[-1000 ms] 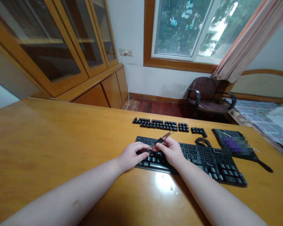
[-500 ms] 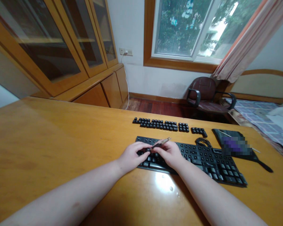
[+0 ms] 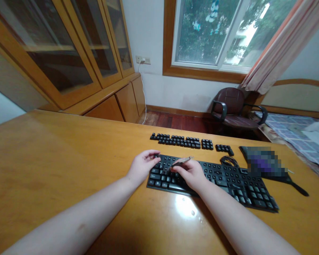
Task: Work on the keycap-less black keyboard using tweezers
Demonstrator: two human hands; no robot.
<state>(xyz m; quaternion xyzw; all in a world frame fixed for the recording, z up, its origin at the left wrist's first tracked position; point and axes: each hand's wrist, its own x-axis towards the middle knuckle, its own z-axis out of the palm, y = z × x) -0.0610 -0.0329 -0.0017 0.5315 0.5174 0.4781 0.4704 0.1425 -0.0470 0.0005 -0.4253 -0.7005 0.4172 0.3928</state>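
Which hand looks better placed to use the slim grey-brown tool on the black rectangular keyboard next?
Probably the right hand: it grips the slim grey-brown tool over the black rectangular keyboard. The left hand is apart from the tool, at the keyboard's far-left corner; whether it holds anything is unclear.

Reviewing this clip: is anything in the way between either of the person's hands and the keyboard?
Nothing visible stands between the left hand, by the far left corner, and the keyboard. The right hand is over the keyboard, holding a slim tool; no separate obstacle shows, though it hides what lies beneath.
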